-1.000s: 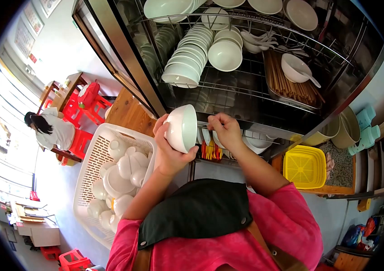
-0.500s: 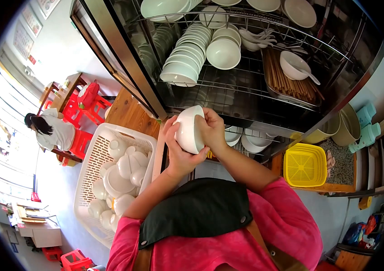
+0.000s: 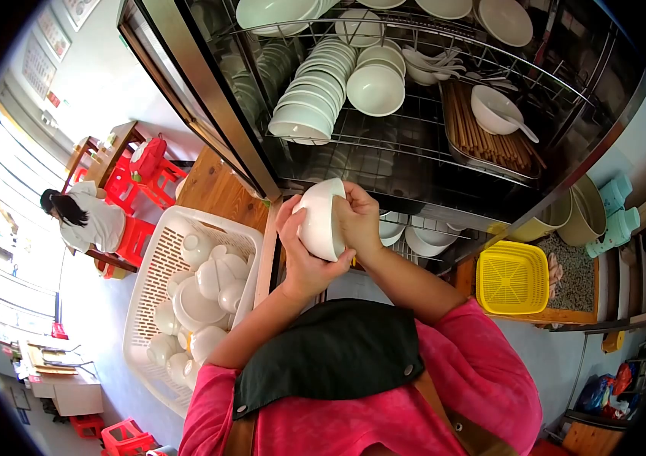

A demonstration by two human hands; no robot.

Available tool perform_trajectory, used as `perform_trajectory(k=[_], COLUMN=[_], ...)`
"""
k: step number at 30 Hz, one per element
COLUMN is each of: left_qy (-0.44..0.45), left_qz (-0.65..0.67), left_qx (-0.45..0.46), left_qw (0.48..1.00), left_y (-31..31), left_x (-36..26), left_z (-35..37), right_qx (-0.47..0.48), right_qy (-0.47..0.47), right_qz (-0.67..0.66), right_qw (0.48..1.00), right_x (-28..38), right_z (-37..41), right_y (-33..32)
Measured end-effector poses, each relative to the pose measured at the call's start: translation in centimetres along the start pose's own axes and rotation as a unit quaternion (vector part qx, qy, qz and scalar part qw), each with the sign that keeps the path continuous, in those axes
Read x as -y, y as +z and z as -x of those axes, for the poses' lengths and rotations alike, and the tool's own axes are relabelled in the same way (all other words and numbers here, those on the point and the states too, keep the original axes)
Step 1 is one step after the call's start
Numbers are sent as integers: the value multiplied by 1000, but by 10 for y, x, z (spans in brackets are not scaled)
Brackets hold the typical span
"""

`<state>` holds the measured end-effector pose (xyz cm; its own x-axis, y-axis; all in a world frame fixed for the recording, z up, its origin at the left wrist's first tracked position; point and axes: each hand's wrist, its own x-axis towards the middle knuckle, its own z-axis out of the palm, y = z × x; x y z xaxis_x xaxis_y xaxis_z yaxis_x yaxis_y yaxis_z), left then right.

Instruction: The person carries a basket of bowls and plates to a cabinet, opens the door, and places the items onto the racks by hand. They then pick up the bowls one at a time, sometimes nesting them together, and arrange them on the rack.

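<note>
A white bowl (image 3: 317, 220) is tilted on its side between my two hands, in front of the open cabinet. My left hand (image 3: 302, 262) wraps round its outer wall, thumb by the lower rim. On the other side my right hand (image 3: 359, 220) reaches into the mouth of the bowl and grips it at the rim. The bowl hides some of the right fingers. Beyond my hands, a long stack of white bowls (image 3: 315, 95) lies on the wire rack (image 3: 384, 148), beside a shorter stack of bowls (image 3: 376, 87).
A white plastic basket (image 3: 144, 304) of jumbled bowls stands to my left. Chopsticks (image 3: 463, 125) fill a tray on the rack, with a bowl and spoon on top. At right is a yellow basket (image 3: 513, 277). A person (image 3: 91, 220) sits far left near red stools.
The bowl and both hands stay almost in place, with only a very slight shift. The surroundings look the same.
</note>
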<state>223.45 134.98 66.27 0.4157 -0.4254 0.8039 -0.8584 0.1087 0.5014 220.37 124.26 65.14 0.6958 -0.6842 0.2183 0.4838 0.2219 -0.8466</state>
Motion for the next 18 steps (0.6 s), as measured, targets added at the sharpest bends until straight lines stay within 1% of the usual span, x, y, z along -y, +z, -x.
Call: perform_trajectory(k=[9,11,15,17,18], left_qy=[13,18,12,8,20], left_qz=[3,3,-6,-9,-19], left_qx=[-6,-8,-7,-5,3], left_qw=[1000,1000,1000,1000,1000], left_y=[1,1,0,-1,-2], left_x=[0,1,-2,-2,-3], left_z=[1,1,0,-1,-2], right_qx=[-1,-3,-6,19,19], right_qy=[2,-1,10,5,5], right_qz=[-9,-29,-1,-15,-15], right_qw=[1000,1000,1000,1000,1000], right_x=[0,0,3,1,4], right_z=[1,1,1,3,3], right_y=[0,1,0,-5,-6])
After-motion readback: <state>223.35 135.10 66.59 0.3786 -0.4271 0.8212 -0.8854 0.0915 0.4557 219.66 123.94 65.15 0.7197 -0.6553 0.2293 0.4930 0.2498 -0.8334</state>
